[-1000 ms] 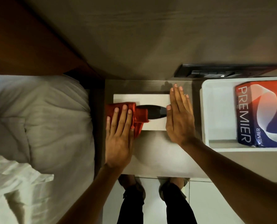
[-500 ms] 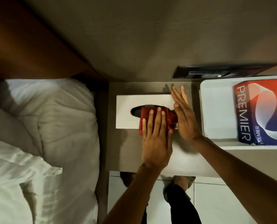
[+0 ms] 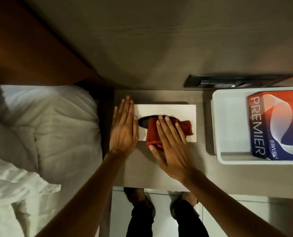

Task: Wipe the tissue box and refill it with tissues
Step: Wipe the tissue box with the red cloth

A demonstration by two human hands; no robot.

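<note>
Head cam, looking straight down at a grey-brown bedside table [image 3: 159, 170]. White tissue box [image 3: 166, 110] lies flat near the table's back edge, long side running L-R, dark oval slot [image 3: 143, 122] on top partly covered. Red cloth [image 3: 153, 134] sits bunched on the box top, spilling over the near edge; a corner of it pokes out toward the box's right end.

Right hand [image 3: 169, 142]: flat, fingers extended and close together, palm pressing down on the cloth over the box. Not gripping it, just pinning it under the palm/fingers. Left hand [image 3: 123, 127]: also flat and open, fingers together, laid against the left end of the box, fingertips reaching past its far corner onto the table.

White tray [image 3: 231, 120] to the right, well apart from the box, holds a red/blue PREMIER tissue pack [image 3: 277, 125] against its right side. Dark switch panel [image 3: 236, 81] on the wall behind the tray. White pillow [image 3: 44, 127] and bedding left of the table. Person's dark trousers and shoes [image 3: 140, 199] visible below the table edge on pale floor tiles.
</note>
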